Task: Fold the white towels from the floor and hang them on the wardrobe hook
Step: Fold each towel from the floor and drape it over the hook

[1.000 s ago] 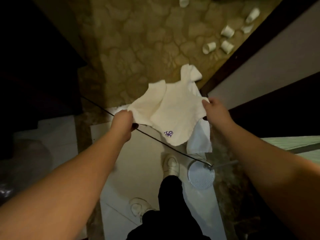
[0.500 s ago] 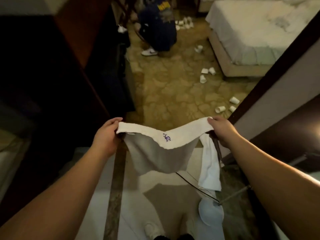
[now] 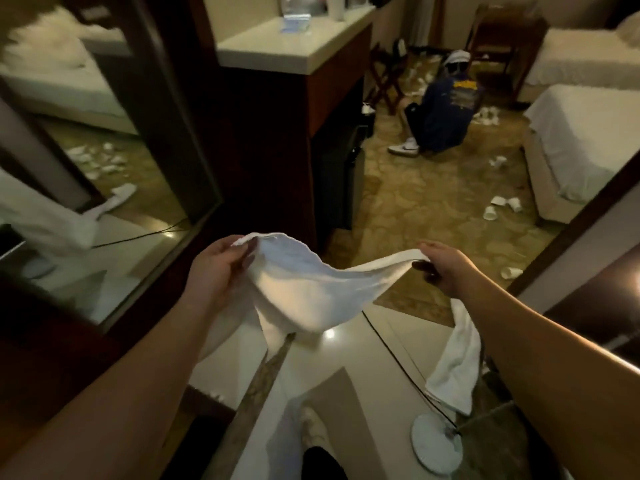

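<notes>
A white towel (image 3: 311, 292) hangs in the air between both hands, sagging in a soft curve at its middle, its cloth plain and slightly creased. A second strip of white cloth (image 3: 457, 368) trails down below the right hand — whether it is part of the same towel cannot be told.

At the left stands a mirror (image 3: 104, 168) in a dark frame, showing a bed and scattered white litter. Next comes a dark cabinet (image 3: 294, 98) with a pale top. Below the towel the floor (image 3: 346, 358) is glossy pale tile with a patterned strip, crossed by a black cable (image 3: 394, 355) that runs to a round white base (image 3: 433, 445) near the bottom edge. Beyond the tile lies a tan patterned carpet (image 3: 433, 202) strewn with white cups (image 3: 498, 202). Another person (image 3: 443, 116) in dark blue crouches on it, and a white bed (image 3: 581, 140) sits at the right.

The left hand (image 3: 218, 268) pinches the towel's left corner — thumb on the near side, fingers curled behind the cloth. The right hand (image 3: 440, 265) grips the opposite corner from above, fingers curled down over the edge.
</notes>
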